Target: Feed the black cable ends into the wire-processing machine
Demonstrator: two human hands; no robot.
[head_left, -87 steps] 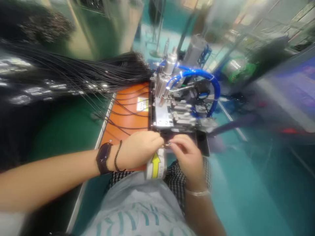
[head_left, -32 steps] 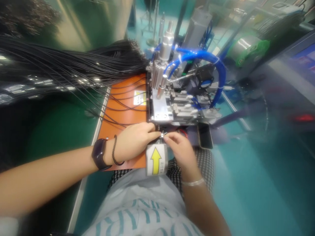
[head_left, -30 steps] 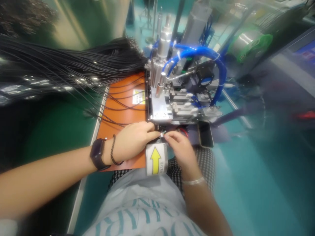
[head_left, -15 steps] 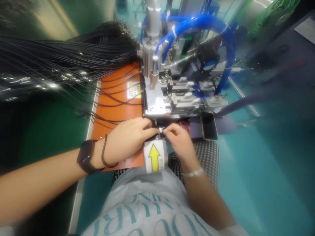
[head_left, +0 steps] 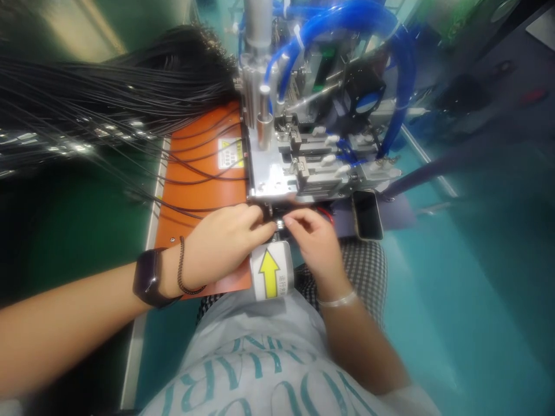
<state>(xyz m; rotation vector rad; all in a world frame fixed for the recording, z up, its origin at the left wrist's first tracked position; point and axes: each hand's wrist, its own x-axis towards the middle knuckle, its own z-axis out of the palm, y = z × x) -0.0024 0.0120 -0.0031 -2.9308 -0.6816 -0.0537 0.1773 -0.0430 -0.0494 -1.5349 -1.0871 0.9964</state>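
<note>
My left hand (head_left: 225,237) is closed over the front edge of the machine, its thumb and finger pinched on the end of a black cable (head_left: 182,209) that runs in from the left. Just past the fingertips shows a small bright cluster of thin wires (head_left: 280,223), too blurred to tell apart. From the right, my right hand (head_left: 315,240) pinches at this same spot with thumb and forefinger. Right below lies a white label plate (head_left: 282,271) with a yellow arrow. Metal slides and clamps of the machine (head_left: 277,176) stand directly beyond both hands.
A thick bundle of black cables (head_left: 130,86) hangs across the left, above an orange panel (head_left: 203,173). Blue air hoses (head_left: 338,20) arch over the machine. A phone (head_left: 367,215) lies at the right on a grey surface. Metal cylinders (head_left: 264,130) stand upright at the machine's left side.
The view has shifted slightly, so the machine sits a little further left and up. My right fingers have moved in over the coloured wire tips that showed before. My left hand keeps its pinch.
</note>
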